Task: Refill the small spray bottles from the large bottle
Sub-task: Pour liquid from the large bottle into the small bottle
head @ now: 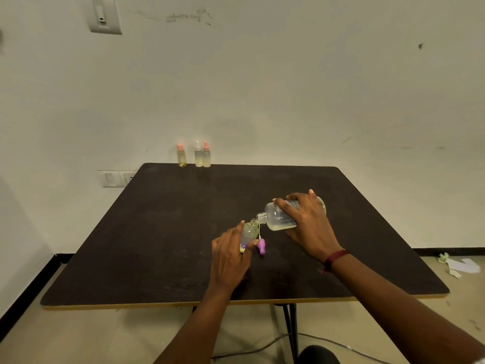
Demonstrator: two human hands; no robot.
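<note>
My right hand (309, 227) grips the large clear bottle (278, 216), tipped on its side with pale yellowish liquid pooled at its low side. Its open neck points left and touches the open neck of a small spray bottle (249, 232). My left hand (229, 258) holds that small bottle, tilted toward the large one, above the dark table (157, 245). A purple spray cap (261, 246) with its white tube lies on the table just right of my left hand.
Three small spray bottles stand at the table's far edge against the wall: one with a pink cap (181, 156), one with a white cap (198, 155), one with a pink cap (206, 155). Paper scraps (459, 265) lie on the floor at right.
</note>
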